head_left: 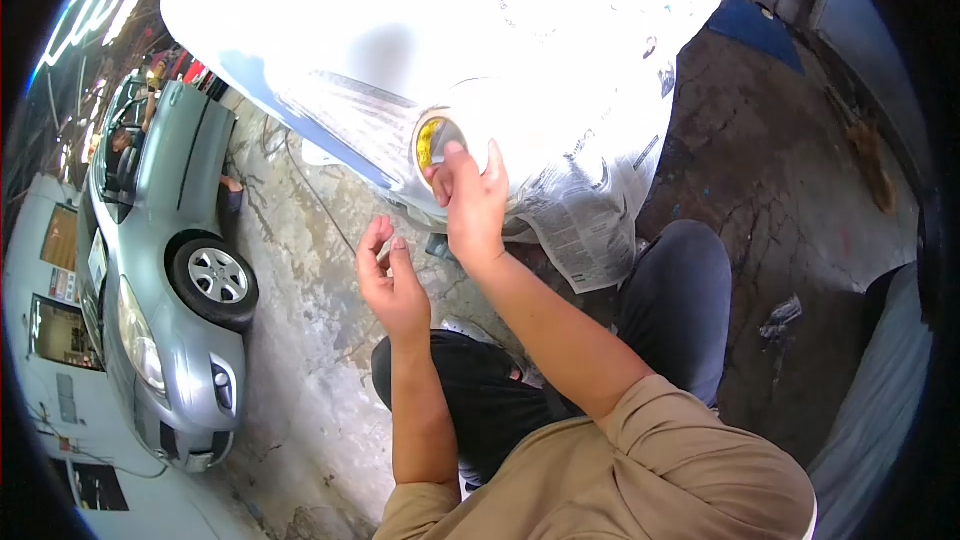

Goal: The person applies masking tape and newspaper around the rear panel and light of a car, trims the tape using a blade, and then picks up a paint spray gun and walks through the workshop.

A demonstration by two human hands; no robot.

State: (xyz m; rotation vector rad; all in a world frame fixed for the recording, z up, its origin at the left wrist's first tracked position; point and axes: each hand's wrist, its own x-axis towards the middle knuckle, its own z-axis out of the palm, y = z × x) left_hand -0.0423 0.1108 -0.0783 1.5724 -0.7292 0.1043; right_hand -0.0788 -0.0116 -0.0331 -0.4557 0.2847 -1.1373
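A roll of tape [420, 153] with a yellow inner core is held in my right hand [472, 198], whose fingers reach into its ring; the index finger points up. The roll is at the near edge of a bright surface covered with white sheets and newspaper [585, 230]. To the left and a little lower, my left hand [392, 285] is raised over the floor with its fingers curved and apart, holding nothing visible. The newspaper hangs over the near edge, just right of my right hand.
A silver car [185, 330] stands on the left, with a person [122, 140] by its open door area. Cracked concrete floor [300, 380] lies between. My bent knees are below the covered surface. A blue panel [755, 32] is at the upper right.
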